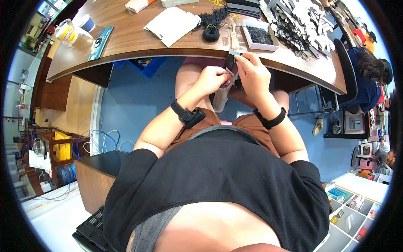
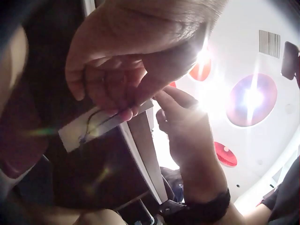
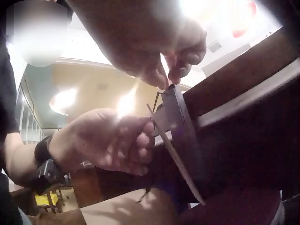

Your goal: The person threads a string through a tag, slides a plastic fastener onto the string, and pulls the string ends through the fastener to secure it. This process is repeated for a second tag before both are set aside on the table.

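Observation:
My right hand (image 1: 254,77) pinches the top end of a dark flat tag (image 1: 230,61) at the table's front edge. In the right wrist view the tag (image 3: 180,115) hangs from the thumb and fingertips of my right hand (image 3: 150,44). Left of it and a little lower, my left hand (image 1: 212,80) has thumb and fingers pinched together on a thin black cord. That cord (image 2: 89,123) loops across a pale strip (image 2: 75,136) below my left hand (image 2: 122,61) in the left wrist view. A second thin strip (image 3: 176,161) is seen edge-on beside my left hand (image 3: 117,143).
On the table (image 1: 130,47) lie white sheets (image 1: 172,25), a bundle of black cord (image 1: 211,32), a white tray of small dark pieces (image 1: 259,35) and a heap of corded tags (image 1: 294,31). Cups stand at the left. A person (image 1: 369,80) sits at the right.

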The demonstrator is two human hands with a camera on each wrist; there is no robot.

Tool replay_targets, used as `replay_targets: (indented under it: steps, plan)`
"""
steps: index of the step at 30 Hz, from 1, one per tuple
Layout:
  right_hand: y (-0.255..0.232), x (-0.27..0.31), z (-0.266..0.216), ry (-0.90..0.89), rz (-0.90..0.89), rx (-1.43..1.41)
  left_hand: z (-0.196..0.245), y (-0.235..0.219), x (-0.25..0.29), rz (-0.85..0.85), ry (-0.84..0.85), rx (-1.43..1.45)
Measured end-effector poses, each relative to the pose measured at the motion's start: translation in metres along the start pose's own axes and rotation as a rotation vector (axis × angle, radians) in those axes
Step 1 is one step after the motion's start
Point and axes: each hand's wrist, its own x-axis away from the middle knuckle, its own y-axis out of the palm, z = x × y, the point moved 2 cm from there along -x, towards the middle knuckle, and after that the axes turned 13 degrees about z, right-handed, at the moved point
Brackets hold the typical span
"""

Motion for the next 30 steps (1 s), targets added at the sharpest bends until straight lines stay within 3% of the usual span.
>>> replay_targets:
  steps: [6,9,12,15,22,26,30]
  plan:
    - [-0.004,0.002,-0.006,0.120,0.005,-0.051,-0.008,-0.001,-0.002,-0.006,-0.024,0.027]
    - [0.000,0.005,-0.001,-0.019,0.022,-0.026,-0.004,-0.001,-0.001,0.009,0.030,-0.024]
    - [0.001,0.002,0.003,0.010,0.015,0.000,-0.003,-0.002,-0.002,0.008,0.072,-0.049]
    - [0.004,-0.003,0.010,0.264,-0.149,-0.112,-0.001,-0.001,0.000,0.018,0.091,-0.050]
    - [0.008,-0.013,0.013,0.293,-0.237,-0.151,-0.004,0.002,-0.003,-0.002,0.025,0.020]
    - [0.006,-0.013,0.008,0.222,-0.189,-0.100,-0.002,0.002,-0.001,0.002,0.008,0.004]
    - [0.005,-0.013,0.012,0.234,-0.246,-0.128,-0.003,0.000,-0.001,0.021,0.059,-0.004]
